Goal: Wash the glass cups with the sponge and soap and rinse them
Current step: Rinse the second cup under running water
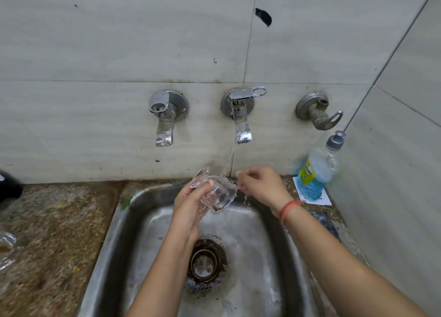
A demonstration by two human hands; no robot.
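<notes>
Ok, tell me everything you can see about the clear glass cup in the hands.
The clear glass cup is see-through and wet, tipped on its side above the steel sink. The left hand grips it from below, thumb across its wall. Water from the middle chrome tap runs onto it. The right hand, fingers curled, sits at its right edge; grip unclear.

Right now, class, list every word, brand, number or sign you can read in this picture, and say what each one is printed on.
On the yellow label of the bottle of blue liquid: print is there, but too blurred to read.
On the white card under the bottle: nothing readable.
On the glass cup, the taps and the sink: no text shows.
</notes>
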